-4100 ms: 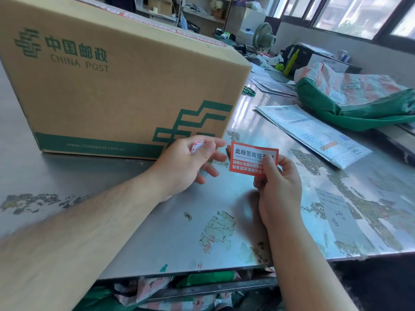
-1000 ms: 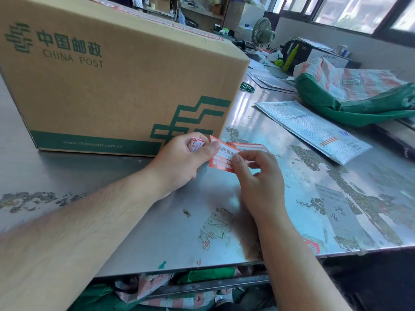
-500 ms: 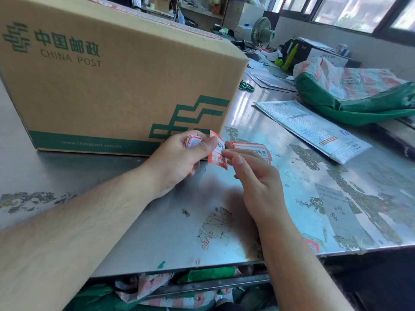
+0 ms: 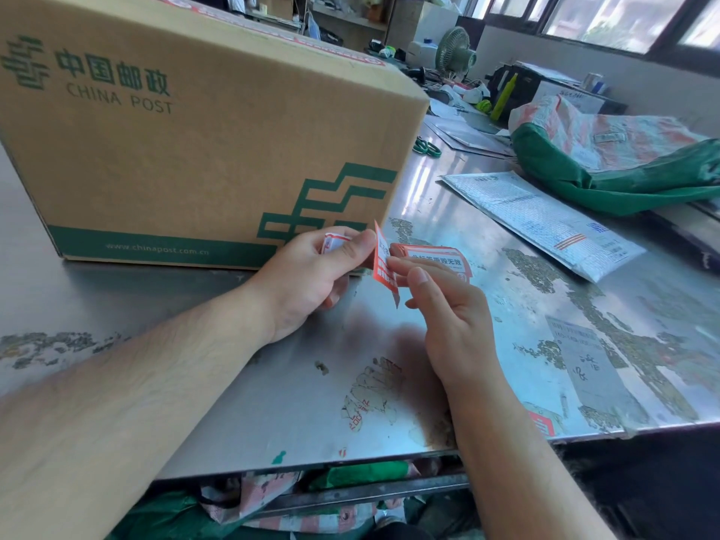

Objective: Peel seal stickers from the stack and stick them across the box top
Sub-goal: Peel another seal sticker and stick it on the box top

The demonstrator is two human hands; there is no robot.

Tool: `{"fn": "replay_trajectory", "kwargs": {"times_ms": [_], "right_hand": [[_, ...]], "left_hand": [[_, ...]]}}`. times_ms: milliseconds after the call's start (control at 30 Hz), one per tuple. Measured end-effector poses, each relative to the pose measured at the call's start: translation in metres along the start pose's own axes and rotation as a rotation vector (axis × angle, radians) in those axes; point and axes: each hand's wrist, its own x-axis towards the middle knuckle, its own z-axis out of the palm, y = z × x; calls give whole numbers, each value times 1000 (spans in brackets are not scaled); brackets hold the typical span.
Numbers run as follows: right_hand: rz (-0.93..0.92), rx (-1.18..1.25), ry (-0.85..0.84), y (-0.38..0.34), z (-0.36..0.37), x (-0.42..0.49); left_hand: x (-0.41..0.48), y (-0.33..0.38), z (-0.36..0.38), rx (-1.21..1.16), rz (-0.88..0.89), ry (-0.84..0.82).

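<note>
Two hands pinch: left hand point(image 4: 311, 276) a sticker point(image 4: 383, 263), right hand point(image 4: 452, 321) the stack point(image 4: 434, 261).

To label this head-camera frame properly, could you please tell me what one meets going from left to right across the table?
Cardboard box → left hand → half-peeled seal sticker → sticker stack → white padded mailer → green sack.
</note>
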Motion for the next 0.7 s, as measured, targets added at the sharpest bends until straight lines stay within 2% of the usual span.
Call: {"fn": "replay_trajectory", "kwargs": {"times_ms": [700], "right_hand": [[-41, 28, -4, -6, 1, -3]], "left_hand": [[-3, 3, 3, 31, 1, 15]]}}
